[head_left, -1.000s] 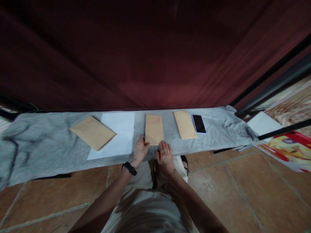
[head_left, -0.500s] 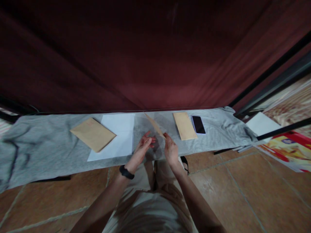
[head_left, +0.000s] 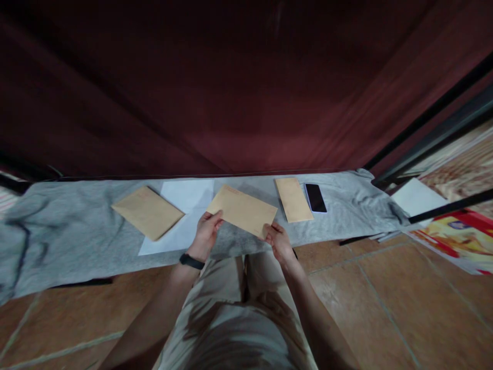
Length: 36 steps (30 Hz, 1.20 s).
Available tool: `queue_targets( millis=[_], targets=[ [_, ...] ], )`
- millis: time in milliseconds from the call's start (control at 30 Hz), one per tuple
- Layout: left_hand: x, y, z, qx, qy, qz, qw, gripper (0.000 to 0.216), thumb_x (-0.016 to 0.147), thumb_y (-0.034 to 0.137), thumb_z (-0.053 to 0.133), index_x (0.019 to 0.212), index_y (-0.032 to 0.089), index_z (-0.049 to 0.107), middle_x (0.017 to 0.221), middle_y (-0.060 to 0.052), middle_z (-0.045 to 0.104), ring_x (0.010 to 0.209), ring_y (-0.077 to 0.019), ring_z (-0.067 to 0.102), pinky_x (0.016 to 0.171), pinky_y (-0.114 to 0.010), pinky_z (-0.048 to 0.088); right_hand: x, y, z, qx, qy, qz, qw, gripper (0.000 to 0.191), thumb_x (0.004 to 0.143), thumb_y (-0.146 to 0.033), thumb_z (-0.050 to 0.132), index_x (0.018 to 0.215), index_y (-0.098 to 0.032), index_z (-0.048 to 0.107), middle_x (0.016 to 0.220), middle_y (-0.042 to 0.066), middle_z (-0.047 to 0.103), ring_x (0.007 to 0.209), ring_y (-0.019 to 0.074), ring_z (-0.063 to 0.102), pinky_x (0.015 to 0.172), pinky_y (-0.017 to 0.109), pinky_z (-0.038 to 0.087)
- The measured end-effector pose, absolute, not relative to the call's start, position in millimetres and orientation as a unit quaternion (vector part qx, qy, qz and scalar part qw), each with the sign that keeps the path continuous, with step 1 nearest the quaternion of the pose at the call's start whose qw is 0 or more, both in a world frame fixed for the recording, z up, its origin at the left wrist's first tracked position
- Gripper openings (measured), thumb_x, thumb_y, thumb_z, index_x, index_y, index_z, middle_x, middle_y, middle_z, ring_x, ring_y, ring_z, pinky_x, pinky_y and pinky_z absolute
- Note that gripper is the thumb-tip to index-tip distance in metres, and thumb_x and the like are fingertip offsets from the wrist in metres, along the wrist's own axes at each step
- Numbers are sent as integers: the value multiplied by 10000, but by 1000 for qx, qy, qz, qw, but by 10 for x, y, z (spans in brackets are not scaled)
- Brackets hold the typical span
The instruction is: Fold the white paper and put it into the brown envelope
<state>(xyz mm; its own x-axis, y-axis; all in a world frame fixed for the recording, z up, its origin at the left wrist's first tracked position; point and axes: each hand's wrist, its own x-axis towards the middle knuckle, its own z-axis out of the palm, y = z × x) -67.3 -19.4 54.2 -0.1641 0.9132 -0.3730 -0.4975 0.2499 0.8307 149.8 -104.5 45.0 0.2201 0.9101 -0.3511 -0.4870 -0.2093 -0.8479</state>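
Note:
A brown envelope [head_left: 242,210] is held up above a grey cloth [head_left: 77,231], lying crosswise and tilted. My left hand [head_left: 206,234] pinches its left end, and there is a black band on that wrist. My right hand [head_left: 279,241] grips its right lower corner. On the cloth to the left lies another brown envelope [head_left: 147,211], overlapping a white sheet of paper [head_left: 185,205]. A third brown envelope [head_left: 293,199] lies to the right, next to a black phone [head_left: 316,197].
A dark red curtain [head_left: 231,92] hangs right behind the cloth. White paper [head_left: 414,197] and a colourful printed sheet [head_left: 458,237] lie at the right under black bars. The floor is brown tile [head_left: 385,308]. My legs are below the hands.
The middle envelope lay flat on the cloth under my hands a second ago. It was lifted on edge, and both hands now hold it turned crosswise above the cloth.

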Motion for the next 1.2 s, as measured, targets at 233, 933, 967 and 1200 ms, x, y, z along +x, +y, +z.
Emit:
queue_targets(
  millis=[233, 933, 967, 1200],
  targets=[
    [-695, -8, 631, 214, 518, 534, 633, 289, 607, 150, 874, 744, 164, 620, 721, -9, 722, 610, -109, 665, 604, -203, 524, 1505, -1017, 447, -510, -228, 581, 592, 406, 688, -468, 837, 951, -177, 734, 882, 59, 789, 734, 202, 731, 665, 302, 590],
    [-344, 117, 54, 768, 498, 322, 241, 543, 980, 242, 458, 1520, 182, 447, 1602, -137, 441, 1502, -261, 385, 1235, -473, 340, 1428, -1105, -180, -534, -793, 55, 289, 525, 950, -100, 448, 1463, -148, 549, 1484, 132, 587, 1402, 237, 522, 1227, 477, 399],
    [-288, 146, 46, 794, 490, 288, 215, 560, 991, 245, 429, 1546, 170, 412, 1615, -141, 424, 1516, -259, 363, 1234, -471, 343, 1430, -1110, -156, -531, -794, 62, 289, 526, 951, -114, 455, 1469, -144, 542, 1496, 134, 576, 1410, 239, 513, 1227, 478, 399],
    [2, 422, 80, 872, 465, 129, 86, 585, 1040, 352, 347, 1580, 129, 377, 1646, -120, 378, 1567, -265, 240, 1279, -463, 204, 1364, -1152, -78, -544, -788, 72, 278, 504, 1012, -246, 515, 1504, -141, 491, 1529, 150, 537, 1443, 270, 480, 1235, 514, 378]
  ],
)
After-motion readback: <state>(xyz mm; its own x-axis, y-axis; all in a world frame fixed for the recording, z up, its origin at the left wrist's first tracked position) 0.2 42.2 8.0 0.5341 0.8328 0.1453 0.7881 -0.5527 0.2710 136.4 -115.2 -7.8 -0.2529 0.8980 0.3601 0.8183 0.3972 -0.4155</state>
